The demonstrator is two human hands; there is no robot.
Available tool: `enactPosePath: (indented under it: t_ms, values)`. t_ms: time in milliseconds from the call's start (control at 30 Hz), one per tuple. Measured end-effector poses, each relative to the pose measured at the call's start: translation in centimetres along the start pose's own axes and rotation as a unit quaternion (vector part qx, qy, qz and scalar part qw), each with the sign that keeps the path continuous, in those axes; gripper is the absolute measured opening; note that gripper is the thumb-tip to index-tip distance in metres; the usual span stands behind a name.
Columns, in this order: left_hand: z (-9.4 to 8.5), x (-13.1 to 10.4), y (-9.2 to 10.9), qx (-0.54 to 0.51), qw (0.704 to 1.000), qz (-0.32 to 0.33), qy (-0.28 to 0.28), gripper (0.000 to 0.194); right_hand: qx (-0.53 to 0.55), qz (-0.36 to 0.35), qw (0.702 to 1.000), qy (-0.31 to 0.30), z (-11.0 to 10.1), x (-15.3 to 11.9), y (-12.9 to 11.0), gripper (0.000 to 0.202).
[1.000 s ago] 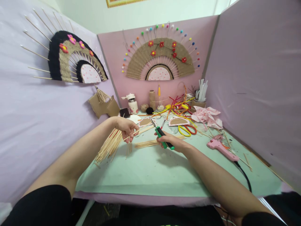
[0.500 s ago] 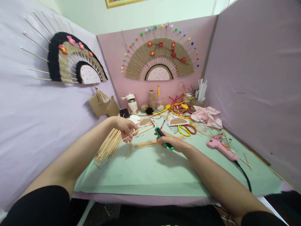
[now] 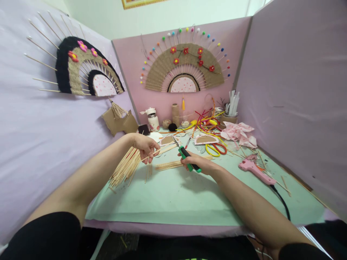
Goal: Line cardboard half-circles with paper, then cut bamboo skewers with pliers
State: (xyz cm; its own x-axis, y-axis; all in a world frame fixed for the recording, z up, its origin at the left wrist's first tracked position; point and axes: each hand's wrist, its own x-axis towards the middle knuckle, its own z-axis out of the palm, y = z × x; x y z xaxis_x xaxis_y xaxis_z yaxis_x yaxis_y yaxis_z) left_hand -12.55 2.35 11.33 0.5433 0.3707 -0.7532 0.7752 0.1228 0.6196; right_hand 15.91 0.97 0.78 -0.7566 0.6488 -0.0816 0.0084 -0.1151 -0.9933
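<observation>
My left hand [image 3: 148, 148] is closed on a few thin wooden sticks [image 3: 167, 148], which point to the right toward the pliers' jaws. My right hand [image 3: 193, 160] grips a pair of pliers [image 3: 187, 155] with green and black handles, their metal jaws aimed up and left at the stick ends. Whether the jaws touch a stick I cannot tell. Beneath and left of my left hand spreads a large bundle of sticks [image 3: 126, 168]. A smaller row of sticks [image 3: 168, 165] lies between my hands, running on behind the right one.
A pink glue gun [image 3: 256, 171] with a black cord lies at the right. Yellow- and red-handled scissors [image 3: 213, 149], a cardboard half-circle [image 3: 205, 139], pink cloth [image 3: 238, 133] and a white bottle [image 3: 153, 121] stand or lie farther back. Fan-shaped decorations [image 3: 185, 57] hang on the walls.
Both hands hold almost the same place and grip. The view has shifted very slightly.
</observation>
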Motion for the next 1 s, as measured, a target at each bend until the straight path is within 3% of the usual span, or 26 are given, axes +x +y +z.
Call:
enactPosePath:
  t_ms: [267, 567, 733, 867, 1000]
  values:
    - [-0.8, 0.6, 0.4, 0.018, 1.000, 0.013, -0.010, 0.024, 0.036, 0.024, 0.999, 0.028, 0.6, 0.0, 0.0, 0.034]
    - [-5.0, 4.3, 5.1, 0.094, 0.995, -0.033, 0.002, 0.032, 0.098, 0.033, 0.982, 0.159, -0.7, 1.1, 0.0, 0.025]
    - [-6.3, 6.5, 5.3, 0.146, 0.988, -0.051, 0.022, 0.032, 0.145, 0.051, 0.962, 0.226, -1.7, 1.8, 0.0, 0.025]
    - [-6.5, 6.8, 3.9, 0.144, 0.982, -0.069, 0.105, 0.032, 0.189, 0.041, 0.949, 0.248, -2.6, 1.7, -0.7, 0.023]
    - [-5.0, 7.6, 1.5, 0.144, 0.946, -0.071, 0.282, 0.020, 0.252, 0.030, 0.939, 0.233, -2.9, 1.4, -1.1, 0.021]
